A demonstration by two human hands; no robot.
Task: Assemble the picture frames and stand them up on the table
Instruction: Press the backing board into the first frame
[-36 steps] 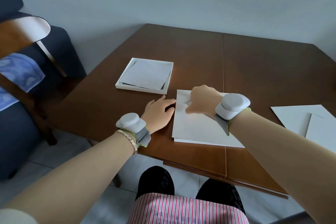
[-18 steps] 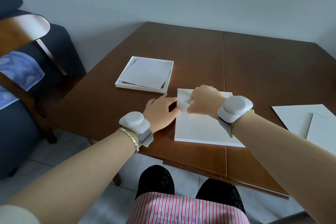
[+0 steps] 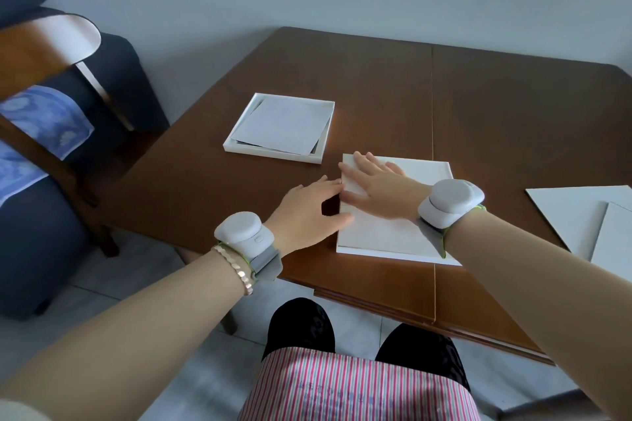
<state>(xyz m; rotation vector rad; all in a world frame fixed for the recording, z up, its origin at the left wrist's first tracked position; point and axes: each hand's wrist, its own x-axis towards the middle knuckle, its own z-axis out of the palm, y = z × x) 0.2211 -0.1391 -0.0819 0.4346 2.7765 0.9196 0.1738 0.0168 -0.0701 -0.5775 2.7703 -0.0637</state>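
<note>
Table [image 3: 513, 106] in dark brown wood fills my view, with 3 white groups on it. Nearest me lies a flat white backing board [image 3: 386, 232], close to the table's front edge. My right hand [image 3: 372, 184] rests flat on it, fingers spread and gripping nothing. My left hand [image 3: 307, 212] lies open beside the board's left edge (thumb touching that edge, fingers on the wood), also holding nothing. Just beyond sits a white frame [image 3: 236, 143], face down, with a loose sheet [image 3: 285, 125] lying skewed inside it. More white panels [image 3: 574, 212] lie well apart at the right edge. A wooden chair [image 3: 37, 55] stands to the left.
</note>
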